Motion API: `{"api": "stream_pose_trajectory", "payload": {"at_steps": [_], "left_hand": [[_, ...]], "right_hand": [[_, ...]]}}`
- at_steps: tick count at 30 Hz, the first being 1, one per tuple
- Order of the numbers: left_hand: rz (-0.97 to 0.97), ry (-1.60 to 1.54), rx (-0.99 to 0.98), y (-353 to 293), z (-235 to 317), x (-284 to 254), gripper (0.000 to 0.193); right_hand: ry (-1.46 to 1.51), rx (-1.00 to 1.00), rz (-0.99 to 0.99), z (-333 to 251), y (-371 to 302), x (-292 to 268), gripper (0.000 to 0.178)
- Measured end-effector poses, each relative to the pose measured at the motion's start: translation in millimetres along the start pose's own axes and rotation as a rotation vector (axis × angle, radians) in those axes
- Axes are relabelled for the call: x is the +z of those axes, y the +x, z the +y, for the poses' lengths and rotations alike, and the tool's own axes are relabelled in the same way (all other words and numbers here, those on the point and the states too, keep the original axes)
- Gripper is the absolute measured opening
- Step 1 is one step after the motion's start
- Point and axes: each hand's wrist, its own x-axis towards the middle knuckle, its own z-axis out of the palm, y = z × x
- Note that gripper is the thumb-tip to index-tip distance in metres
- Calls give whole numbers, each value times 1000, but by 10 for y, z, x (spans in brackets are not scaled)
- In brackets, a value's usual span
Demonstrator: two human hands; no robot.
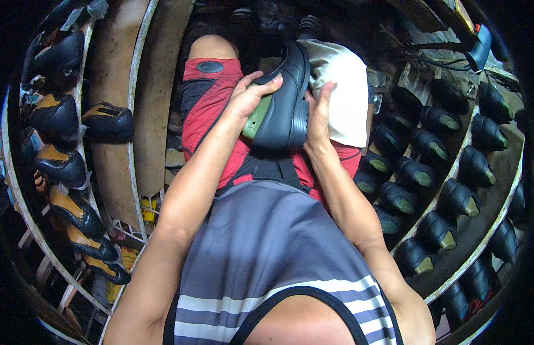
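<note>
A black shoe (281, 109) is held on its side over my lap, its ridged sole facing right. Out of its opening on the left shows a green shoe last (257, 119) with a small hole in it. My left hand (252, 96) grips the upper by that opening, thumb laid across the black edge. Against the sole side presses my right hand (320, 115), thumb up and the other fingers mostly hidden behind the shoe. Over my right thigh lies a white cloth (346, 86), just beyond that hand.
Racks flank me on both sides. Black shoes with tan insides (77, 210) fill the left rack, beside a wooden board (108, 63). On the right rack (451, 164) stand several rows of black shoes on green lasts (415, 172). A blue-handled tool (481, 49) hangs at upper right.
</note>
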Motion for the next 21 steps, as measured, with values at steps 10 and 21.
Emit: {"api": "stream_pose_trajectory", "payload": {"at_steps": [10,21], "left_hand": [[-15,225,74,125,-50,-37,105],[-108,292,308,-425,56,-105,88]], "right_hand": [[-84,-163,48,84,25,15,78],[123,-68,-24,-9,260,-23,118]]}}
